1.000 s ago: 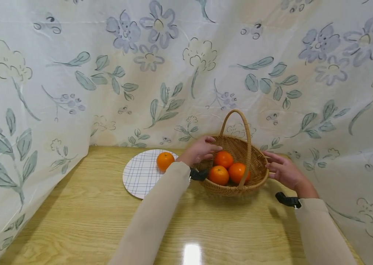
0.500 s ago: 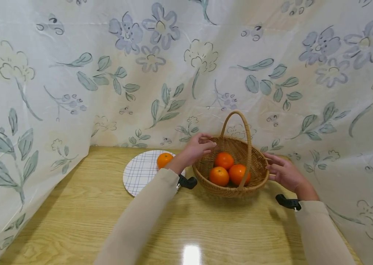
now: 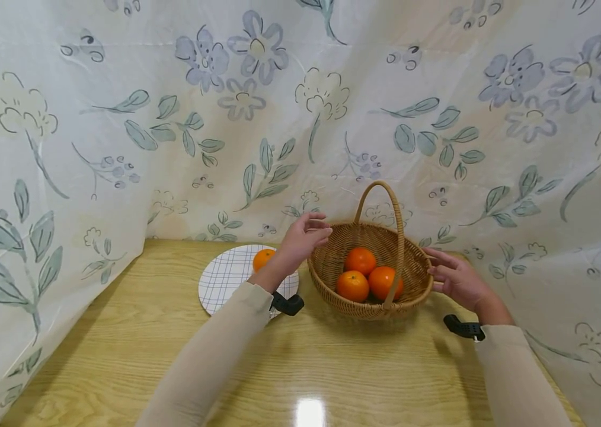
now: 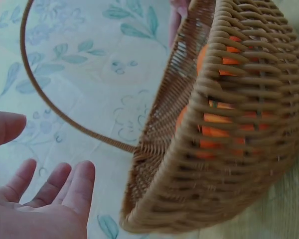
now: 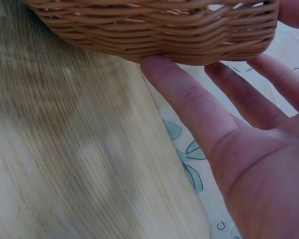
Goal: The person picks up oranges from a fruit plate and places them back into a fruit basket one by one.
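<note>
A brown wicker basket with an arched handle stands on the table with three oranges inside. My left hand hovers just left of its rim, fingers loosely extended and holding nothing. The left wrist view shows a gap between those fingers and the basket. On the right, my right hand touches the outer side of the basket with its fingers extended. The right wrist view has its fingertips against the lower wicker wall. Behind my left forearm, another orange lies partly hidden on a round checked plate.
The wooden table runs to a floral cloth at the back and both sides. The handle arches high over the basket. A black wrist device sits on each arm.
My left hand has drawn back leftward, out from over the basket, and now partly covers the orange on the plate. My right hand and the basket stay nearly in place.
</note>
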